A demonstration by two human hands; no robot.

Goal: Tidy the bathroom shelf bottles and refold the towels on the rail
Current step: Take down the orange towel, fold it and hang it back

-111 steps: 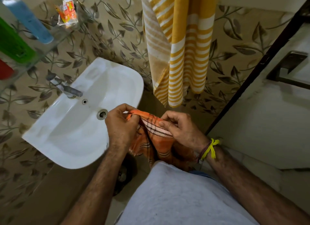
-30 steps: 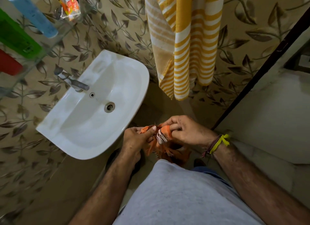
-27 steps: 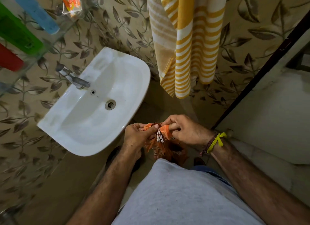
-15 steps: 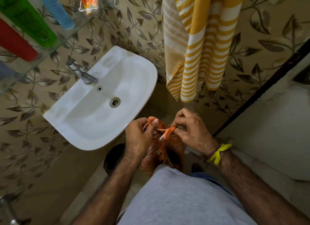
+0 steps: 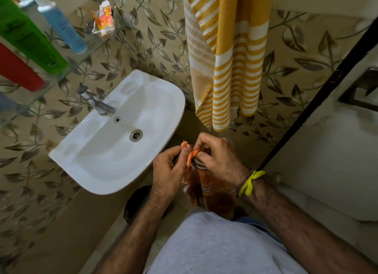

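An orange towel [image 5: 212,190] with dark and white stripes hangs down in front of my waist. My left hand [image 5: 168,168] and my right hand [image 5: 216,157] each pinch a fringed top corner of it, close together. A yellow and white striped towel [image 5: 231,55] hangs against the wall above my hands; its rail is out of view. On the glass shelf [image 5: 96,43] at upper left stand a green bottle [image 5: 28,36], a blue bottle [image 5: 61,26] and a red bottle [image 5: 18,71], with a small orange packet [image 5: 103,18] further along.
A white washbasin [image 5: 159,110] with a steel tap [image 5: 98,105] juts from the leaf-patterned wall left of my hands. A dark door frame [image 5: 311,110] and white door run along the right. A dark round object [image 5: 139,202] sits on the floor under the basin.
The towel's folded edge, held wide earlier, is now gathered to its fringed corners, pinched between both hands. My hands stay close together; the view has shifted a little.
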